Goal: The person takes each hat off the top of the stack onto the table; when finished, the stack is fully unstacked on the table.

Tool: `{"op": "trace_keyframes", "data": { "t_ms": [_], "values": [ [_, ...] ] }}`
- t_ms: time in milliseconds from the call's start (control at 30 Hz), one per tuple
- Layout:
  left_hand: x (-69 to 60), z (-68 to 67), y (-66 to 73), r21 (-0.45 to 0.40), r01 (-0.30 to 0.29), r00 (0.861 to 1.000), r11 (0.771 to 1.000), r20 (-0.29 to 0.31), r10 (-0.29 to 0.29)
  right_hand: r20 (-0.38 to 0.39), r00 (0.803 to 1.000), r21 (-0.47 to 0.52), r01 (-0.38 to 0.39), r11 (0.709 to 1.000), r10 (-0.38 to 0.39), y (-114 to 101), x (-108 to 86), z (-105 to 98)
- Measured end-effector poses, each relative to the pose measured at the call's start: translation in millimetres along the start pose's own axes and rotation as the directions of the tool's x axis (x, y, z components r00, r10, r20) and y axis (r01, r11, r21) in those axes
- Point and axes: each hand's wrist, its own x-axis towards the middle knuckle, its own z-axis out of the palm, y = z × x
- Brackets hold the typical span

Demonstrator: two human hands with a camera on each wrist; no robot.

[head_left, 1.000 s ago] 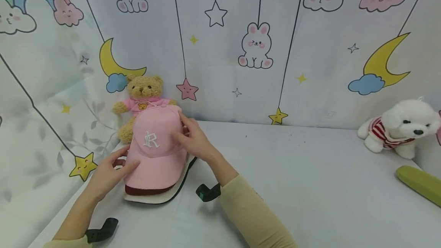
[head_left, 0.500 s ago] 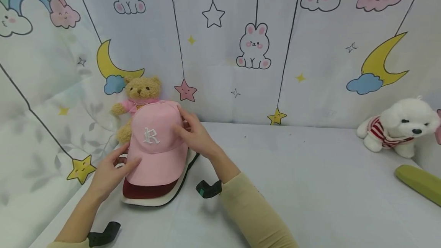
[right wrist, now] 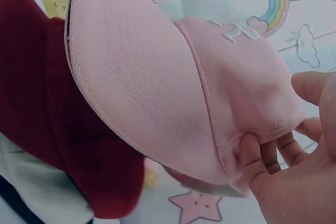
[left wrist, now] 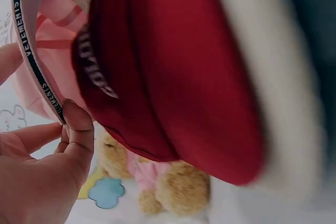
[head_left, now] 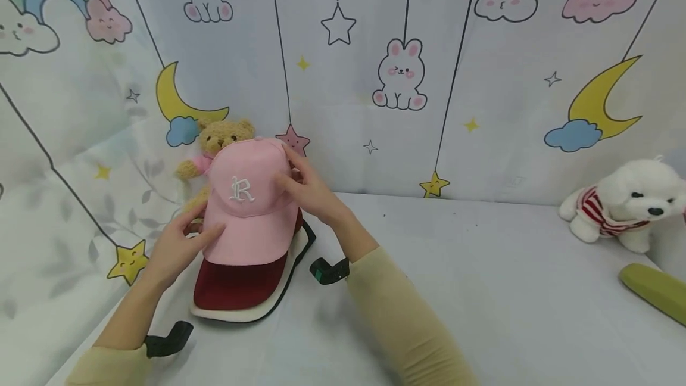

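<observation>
a pale pink fabric baseball cap with a white embroidered letter (head_left: 249,195) is held over a stack of caps at the left of the desk (head_left: 429,290), its brim facing the person. the left hand (head_left: 179,243) pinches the edge of its brim, and the right hand (head_left: 313,192) grips the rim of its crown on the other side, fingers curled under. beneath it sits a dark red fabric cap with pale lettering (head_left: 238,288), and under that an off-white cap with a dark edge (head_left: 236,316); whether the pink cap touches the dark red one cannot be told. the step in hand seems to be handling the top cap over the stack, and the next move probably calls for an even two-sided hold, so that its rim does not catch the dark red crown. close behind, a curly tan teddy bear in a pink top (head_left: 225,131) sits partly hidden by the pink cap and could be knocked. behind everything hangs a white cartoon-printed cloth (head_left: 343,106). well apart at the right are a fluffy white toy dog in red stripes (head_left: 627,201) and a long green object (head_left: 654,290), neither in the way.
</observation>
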Motion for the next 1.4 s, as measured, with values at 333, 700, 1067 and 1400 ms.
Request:
{"op": "trace_keyframes", "data": {
  "t_ms": [333, 700, 1067, 1400],
  "values": [
    [28.1, 23.0, 31.9, -0.07, -0.133, 0.991, 0.989, -0.018, 0.132, -0.099, 0.993, -0.088, 0.047, 0.995, -0.056, -15.0, -11.9, -39.1],
    [44.8, 62.5, 61.8, -0.059, -0.136, 0.99, 0.989, 0.035, 0.138, -0.242, 0.97, -0.195, -0.059, 0.979, 0.011, -21.2, -43.2, -82.6],
    [47.9, 116.2, 81.5, -0.126, -0.166, 0.983, 0.978, 0.055, 0.174, -0.327, 0.944, -0.254, -0.132, 0.958, 0.043, -18.4, -85.4, -115.5],
    [39.5, 158.8, 82.2, -0.056, -0.183, 0.98, 0.982, 0.074, 0.187, -0.384, 0.916, -0.283, -0.24, 0.928, 0.12, -3.8, -117.0, -130.6]
  ]
}}
